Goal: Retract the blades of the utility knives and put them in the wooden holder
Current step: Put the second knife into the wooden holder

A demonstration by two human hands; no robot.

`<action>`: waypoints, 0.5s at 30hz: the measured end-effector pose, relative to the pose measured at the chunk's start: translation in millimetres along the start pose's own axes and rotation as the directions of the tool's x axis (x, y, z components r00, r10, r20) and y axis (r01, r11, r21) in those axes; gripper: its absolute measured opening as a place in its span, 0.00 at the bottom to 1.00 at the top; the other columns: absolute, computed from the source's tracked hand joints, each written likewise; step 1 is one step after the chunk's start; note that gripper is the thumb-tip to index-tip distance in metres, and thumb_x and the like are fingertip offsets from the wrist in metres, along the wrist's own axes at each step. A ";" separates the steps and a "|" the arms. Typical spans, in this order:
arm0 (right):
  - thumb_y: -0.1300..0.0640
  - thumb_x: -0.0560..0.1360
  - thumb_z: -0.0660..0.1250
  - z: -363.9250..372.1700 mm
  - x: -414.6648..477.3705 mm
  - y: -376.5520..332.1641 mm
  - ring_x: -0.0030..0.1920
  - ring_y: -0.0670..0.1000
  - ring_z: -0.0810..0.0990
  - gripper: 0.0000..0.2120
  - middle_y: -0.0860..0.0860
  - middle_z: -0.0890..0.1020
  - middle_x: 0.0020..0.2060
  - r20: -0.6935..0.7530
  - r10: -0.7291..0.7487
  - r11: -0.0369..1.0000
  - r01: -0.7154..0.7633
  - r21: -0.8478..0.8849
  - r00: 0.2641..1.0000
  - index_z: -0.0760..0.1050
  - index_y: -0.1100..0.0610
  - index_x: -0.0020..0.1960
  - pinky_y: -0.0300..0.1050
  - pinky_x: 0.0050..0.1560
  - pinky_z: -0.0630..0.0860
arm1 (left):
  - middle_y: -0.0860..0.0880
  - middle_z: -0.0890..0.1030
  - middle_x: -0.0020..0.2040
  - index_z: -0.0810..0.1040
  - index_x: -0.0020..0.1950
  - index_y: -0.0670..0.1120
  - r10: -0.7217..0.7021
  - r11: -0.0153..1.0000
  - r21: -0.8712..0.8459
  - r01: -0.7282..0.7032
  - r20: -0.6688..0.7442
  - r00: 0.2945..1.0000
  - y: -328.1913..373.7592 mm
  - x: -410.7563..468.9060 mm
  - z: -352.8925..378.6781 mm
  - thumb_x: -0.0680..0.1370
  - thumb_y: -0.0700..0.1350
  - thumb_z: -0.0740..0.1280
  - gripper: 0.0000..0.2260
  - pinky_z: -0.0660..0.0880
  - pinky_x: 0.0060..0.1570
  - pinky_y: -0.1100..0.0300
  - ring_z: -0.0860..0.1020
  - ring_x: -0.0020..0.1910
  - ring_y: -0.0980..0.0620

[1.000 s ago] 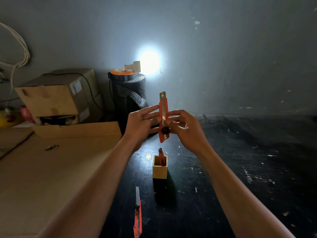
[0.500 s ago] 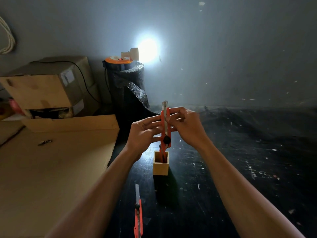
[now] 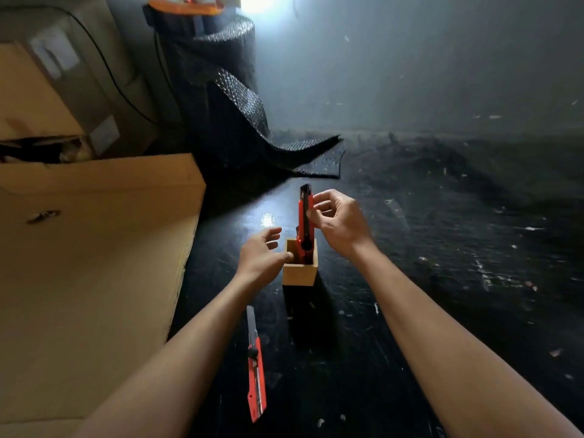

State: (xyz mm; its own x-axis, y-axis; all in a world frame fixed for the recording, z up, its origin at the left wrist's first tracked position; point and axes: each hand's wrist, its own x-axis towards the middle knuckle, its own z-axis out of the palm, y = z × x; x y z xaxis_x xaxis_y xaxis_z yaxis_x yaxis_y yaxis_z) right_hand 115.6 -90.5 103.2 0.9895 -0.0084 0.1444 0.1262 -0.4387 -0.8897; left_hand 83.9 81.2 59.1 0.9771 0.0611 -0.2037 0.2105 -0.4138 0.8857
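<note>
A small square wooden holder (image 3: 299, 274) stands on the black table. An orange utility knife (image 3: 305, 216) stands upright in it, lower end inside the box, next to another knife that barely shows. My right hand (image 3: 339, 222) pinches the upper part of this knife between thumb and fingers. My left hand (image 3: 260, 252) is off the knife, fingers spread, its thumb touching the holder's left rim. A third orange utility knife (image 3: 255, 371) lies on the table in front of the holder with its silver blade extended away from me.
A large flat cardboard sheet (image 3: 88, 263) covers the table's left side. Cardboard boxes (image 3: 57, 77) are stacked at the back left. A black roll of textured sheet (image 3: 221, 83) stands behind the holder, its loose end spread on the table. A grey wall closes the back.
The knife held up in both hands has come down into the wooden holder. My left hand has let go of it and dropped to the holder's rim. The camera has tilted down.
</note>
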 end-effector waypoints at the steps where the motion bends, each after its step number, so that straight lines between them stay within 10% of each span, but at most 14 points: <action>1: 0.54 0.76 0.74 5.1 3.7 8.1 0.42 0.49 0.86 0.07 0.49 0.85 0.41 -0.003 0.012 1.000 -0.013 -0.028 1.000 0.81 0.56 0.51 0.51 0.47 0.85 | 0.43 0.77 0.73 0.72 0.76 0.43 -0.012 0.999 0.037 0.012 0.014 1.000 -4.8 5.2 4.3 0.70 0.38 0.80 0.35 0.77 0.67 0.48 0.77 0.70 0.45; 15: 0.55 0.75 0.72 60.5 23.0 81.4 0.44 0.51 0.85 0.02 0.50 0.87 0.43 0.111 0.219 0.951 -0.187 -0.245 0.969 0.81 0.52 0.47 0.42 0.42 0.77 | 0.45 0.77 0.74 0.72 0.77 0.48 -0.166 0.979 -0.105 0.173 0.069 0.984 -55.7 41.2 33.2 0.71 0.35 0.77 0.36 0.73 0.71 0.42 0.76 0.72 0.45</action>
State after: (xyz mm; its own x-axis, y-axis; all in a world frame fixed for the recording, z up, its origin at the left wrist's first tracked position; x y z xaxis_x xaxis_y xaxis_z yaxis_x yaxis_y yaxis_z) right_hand 152.9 -72.0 7.9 0.9947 -0.0044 -0.1027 -0.0821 -0.6359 -0.7674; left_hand 111.4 76.6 -12.5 0.9242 0.0657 -0.3762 0.3779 -0.2992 0.8761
